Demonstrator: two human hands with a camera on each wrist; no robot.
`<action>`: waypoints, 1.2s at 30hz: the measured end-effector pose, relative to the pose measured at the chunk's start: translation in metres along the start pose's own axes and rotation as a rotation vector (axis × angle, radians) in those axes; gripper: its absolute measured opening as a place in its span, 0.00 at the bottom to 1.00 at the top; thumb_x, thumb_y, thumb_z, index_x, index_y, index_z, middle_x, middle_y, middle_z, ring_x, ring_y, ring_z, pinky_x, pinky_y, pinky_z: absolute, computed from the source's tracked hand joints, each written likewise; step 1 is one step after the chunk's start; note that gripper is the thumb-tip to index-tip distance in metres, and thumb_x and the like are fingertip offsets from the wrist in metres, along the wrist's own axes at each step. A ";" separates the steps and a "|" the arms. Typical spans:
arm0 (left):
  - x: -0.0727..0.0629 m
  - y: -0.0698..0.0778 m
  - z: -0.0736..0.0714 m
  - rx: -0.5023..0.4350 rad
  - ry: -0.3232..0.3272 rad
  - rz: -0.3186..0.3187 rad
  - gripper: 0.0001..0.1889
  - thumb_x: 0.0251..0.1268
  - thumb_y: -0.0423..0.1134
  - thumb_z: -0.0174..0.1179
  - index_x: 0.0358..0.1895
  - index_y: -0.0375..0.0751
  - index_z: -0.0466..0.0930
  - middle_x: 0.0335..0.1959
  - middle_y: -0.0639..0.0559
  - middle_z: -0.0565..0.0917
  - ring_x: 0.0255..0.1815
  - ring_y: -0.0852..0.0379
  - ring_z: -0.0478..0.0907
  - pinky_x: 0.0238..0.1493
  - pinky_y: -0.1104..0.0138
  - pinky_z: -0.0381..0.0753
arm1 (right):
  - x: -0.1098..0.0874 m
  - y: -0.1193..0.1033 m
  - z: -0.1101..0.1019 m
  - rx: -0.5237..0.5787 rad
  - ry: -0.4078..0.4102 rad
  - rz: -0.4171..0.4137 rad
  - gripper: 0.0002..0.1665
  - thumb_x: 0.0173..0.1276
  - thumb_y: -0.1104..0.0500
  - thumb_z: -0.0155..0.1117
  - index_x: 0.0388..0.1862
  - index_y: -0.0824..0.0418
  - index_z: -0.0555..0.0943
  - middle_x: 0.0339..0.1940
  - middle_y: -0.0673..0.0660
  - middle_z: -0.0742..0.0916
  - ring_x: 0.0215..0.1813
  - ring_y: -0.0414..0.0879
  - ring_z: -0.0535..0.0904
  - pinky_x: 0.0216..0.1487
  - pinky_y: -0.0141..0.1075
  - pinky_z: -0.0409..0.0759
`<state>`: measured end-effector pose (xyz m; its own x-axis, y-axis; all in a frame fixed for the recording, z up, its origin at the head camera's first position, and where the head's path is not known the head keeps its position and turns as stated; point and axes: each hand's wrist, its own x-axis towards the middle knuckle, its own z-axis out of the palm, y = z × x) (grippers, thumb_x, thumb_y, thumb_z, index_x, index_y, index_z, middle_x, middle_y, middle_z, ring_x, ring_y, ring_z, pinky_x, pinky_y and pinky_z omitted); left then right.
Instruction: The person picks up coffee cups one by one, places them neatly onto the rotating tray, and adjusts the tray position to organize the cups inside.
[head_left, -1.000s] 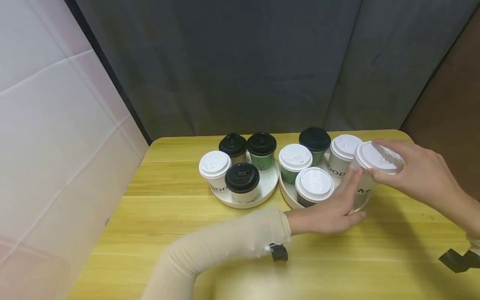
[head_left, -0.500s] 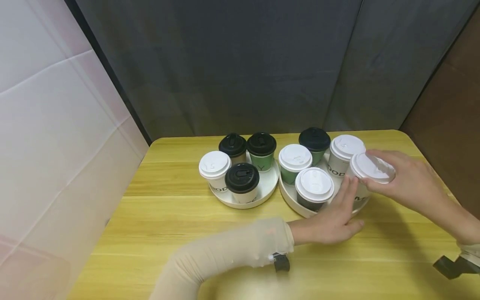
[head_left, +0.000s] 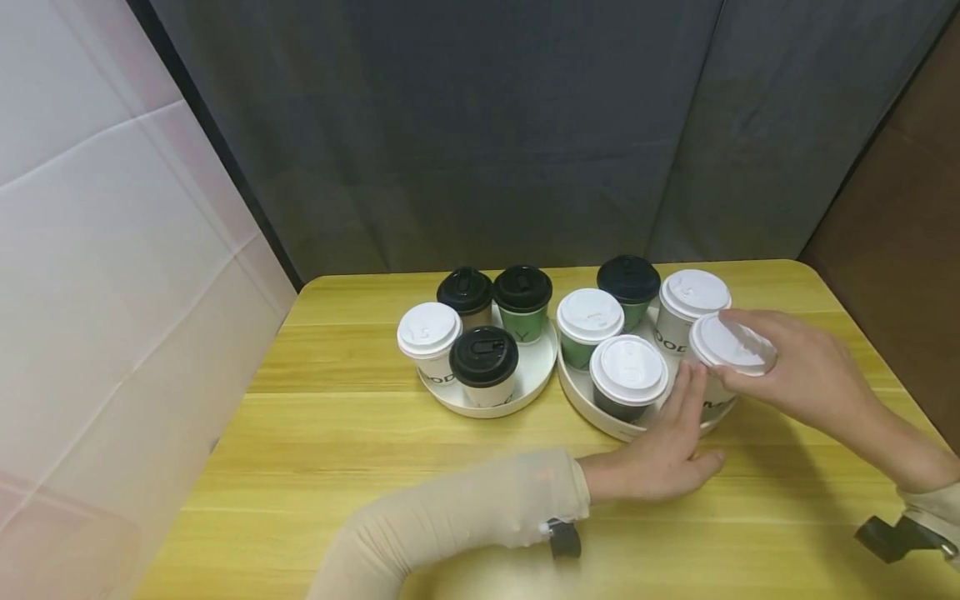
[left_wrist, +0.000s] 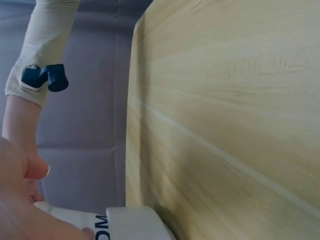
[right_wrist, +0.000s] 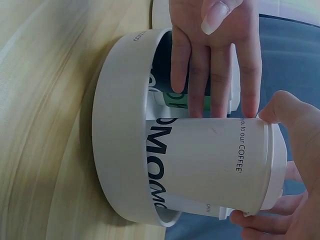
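My right hand grips a white paper coffee cup by its white lid, thumb on one side and fingers on the other. The cup's base is down inside the right-hand round white tray, at its right front; whether it touches the bottom is hidden. My left hand has its fingers straight, with fingertips against the side of this cup. Also in that tray are a green cup with a white lid, a dark cup with a white lid, another white cup and a black-lidded green cup.
Close by on the left, a second round white tray holds a white-lidded cup and several black-lidded cups, one at its front. Both trays stand on a wooden table. A dark cloth hangs behind.
My right hand has moved the white cup left and down into the right-hand tray. The left hand has shifted slightly toward me, its fingertips staying by the cup. The other cups keep their places.
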<state>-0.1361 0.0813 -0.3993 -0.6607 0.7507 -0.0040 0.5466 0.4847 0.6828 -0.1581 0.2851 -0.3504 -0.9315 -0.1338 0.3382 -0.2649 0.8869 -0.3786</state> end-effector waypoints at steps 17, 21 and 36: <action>-0.005 -0.002 0.011 0.007 0.045 -0.063 0.50 0.69 0.46 0.52 0.79 0.37 0.24 0.81 0.36 0.29 0.83 0.51 0.27 0.82 0.64 0.47 | -0.003 -0.001 0.013 -0.008 -0.011 -0.013 0.39 0.49 0.46 0.78 0.62 0.55 0.80 0.59 0.64 0.85 0.55 0.63 0.81 0.41 0.54 0.74; -0.005 -0.003 0.013 0.018 0.056 -0.072 0.50 0.67 0.46 0.53 0.79 0.36 0.26 0.81 0.35 0.31 0.84 0.50 0.29 0.82 0.65 0.47 | -0.004 0.001 0.017 -0.012 -0.010 -0.031 0.40 0.48 0.46 0.79 0.62 0.56 0.80 0.58 0.64 0.85 0.54 0.63 0.81 0.42 0.57 0.75; -0.006 -0.003 0.018 0.046 0.099 -0.101 0.53 0.64 0.49 0.56 0.79 0.34 0.28 0.82 0.34 0.35 0.84 0.49 0.32 0.82 0.63 0.48 | -0.007 -0.001 0.023 -0.021 -0.021 -0.025 0.42 0.47 0.45 0.79 0.62 0.56 0.79 0.58 0.66 0.84 0.54 0.66 0.81 0.39 0.59 0.76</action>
<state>-0.1244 0.0833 -0.4144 -0.7600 0.6499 0.0028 0.4964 0.5776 0.6481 -0.1574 0.2748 -0.3719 -0.9297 -0.1648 0.3294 -0.2829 0.8923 -0.3518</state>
